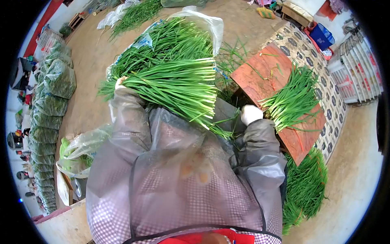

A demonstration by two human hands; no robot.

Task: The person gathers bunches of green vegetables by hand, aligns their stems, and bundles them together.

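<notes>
Bagged greens (174,40) lie at twelve o'clock, red board (251,77) at two; left hand (120,83) grasps stalk bundle (174,85), long axis nine-to-three, pale ends toward three; right hand (251,114): cannot tell its grip

The reddish bench (256,73) carries 1 bundle of green stalks (294,97), with a few stray blades (271,54) scattered near it. On the tan floor (91,53), a patterned mat (332,97) lies along the bench's right side, a heap of greens (310,187) by its near end, loose greens (140,16) well to its left.
</notes>
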